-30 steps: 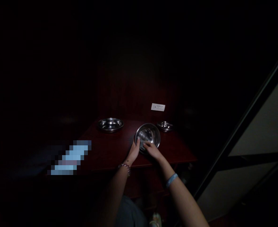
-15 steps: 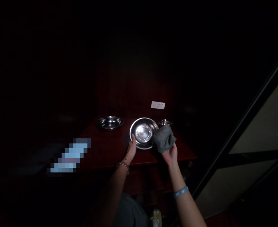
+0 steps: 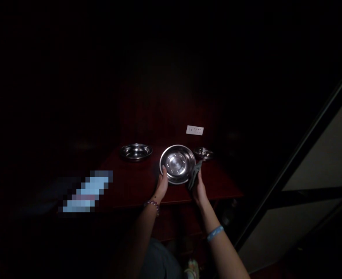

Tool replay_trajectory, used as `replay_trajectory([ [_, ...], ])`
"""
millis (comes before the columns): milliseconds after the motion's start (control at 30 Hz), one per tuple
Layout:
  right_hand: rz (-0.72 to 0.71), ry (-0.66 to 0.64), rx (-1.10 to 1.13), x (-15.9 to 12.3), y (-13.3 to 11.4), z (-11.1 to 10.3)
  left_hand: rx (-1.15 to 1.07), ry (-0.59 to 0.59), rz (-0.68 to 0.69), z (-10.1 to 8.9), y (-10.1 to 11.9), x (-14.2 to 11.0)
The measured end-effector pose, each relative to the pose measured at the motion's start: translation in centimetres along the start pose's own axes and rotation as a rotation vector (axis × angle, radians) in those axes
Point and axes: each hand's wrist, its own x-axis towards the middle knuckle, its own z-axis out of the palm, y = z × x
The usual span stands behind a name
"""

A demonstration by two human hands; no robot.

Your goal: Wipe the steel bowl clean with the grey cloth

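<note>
A round stainless steel basin is tilted toward me above the front of a dark red table. My left hand grips its lower left rim, thumb on the inside. At the right side, my right hand holds a grey cloth against the outer rim; its fingers are partly hidden behind the cloth. Another steel basin sits on the table to the left. Behind my right hand stands a smaller steel bowl.
A white socket panel is on the dark back wall. A blurred bright screen-like patch lies at the left. On the right runs a slanted dark frame with pale panels. My knee is below the table edge.
My right hand has moved left and turned, bringing the cloth from beside the basin onto its right rim. The small bowl behind is more exposed. My left hand keeps its grip.
</note>
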Motion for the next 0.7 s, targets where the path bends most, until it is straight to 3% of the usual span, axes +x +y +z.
replay_trajectory([
  [133,0.005,-0.063,-0.096,0.0,1.3,1.1,-0.017,0.012,-0.012,0.1,0.0,0.0],
  [267,0.030,-0.004,-0.306,0.6,2.1,0.8,-0.045,-0.008,0.034,0.2,-0.2,0.0],
  [400,0.175,0.002,-0.159,1.6,2.3,0.4,-0.053,0.008,0.042,0.2,0.0,-0.2],
  [567,0.432,-0.051,-0.077,2.0,1.4,0.1,-0.125,-0.058,0.068,-0.1,1.1,-1.1],
  [700,0.366,0.020,0.006,1.8,1.4,0.6,-0.190,-0.090,0.212,0.1,1.3,-1.1],
])
